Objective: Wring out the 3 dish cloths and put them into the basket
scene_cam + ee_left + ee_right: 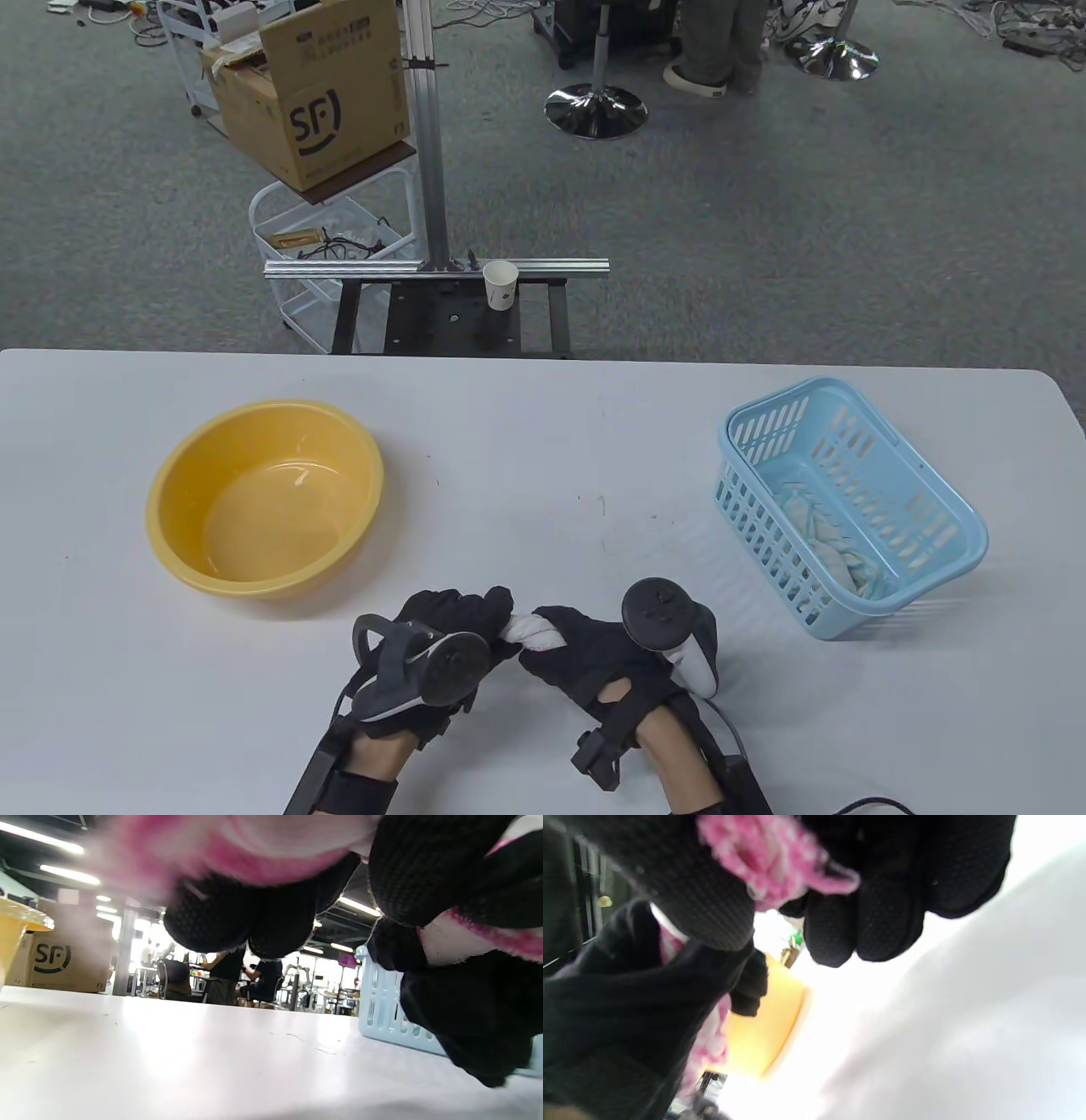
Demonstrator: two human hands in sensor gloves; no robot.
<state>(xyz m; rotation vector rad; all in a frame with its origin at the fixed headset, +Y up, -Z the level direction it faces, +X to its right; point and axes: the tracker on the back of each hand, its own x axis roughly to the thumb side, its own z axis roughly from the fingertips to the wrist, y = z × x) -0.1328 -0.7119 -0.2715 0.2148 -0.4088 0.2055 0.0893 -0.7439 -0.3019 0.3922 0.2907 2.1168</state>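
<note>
Both gloved hands hold one twisted pink and white dish cloth (533,632) just above the table's front middle. My left hand (462,624) grips its left end and my right hand (577,649) grips its right end. From the left wrist view the cloth (271,840) fills the top, wrapped by black fingers (237,921). A pink tuft of the cloth (772,857) sticks out between the right hand's fingers (882,912). The light blue basket (942,501) stands at the right with a white and bluish cloth (836,539) lying in it.
A yellow basin (263,497) sits on the left of the white table (543,441), showing no cloth inside. Beyond the far edge stand a metal frame with a paper cup (501,284), a cardboard box (314,93) on a cart, and stool bases.
</note>
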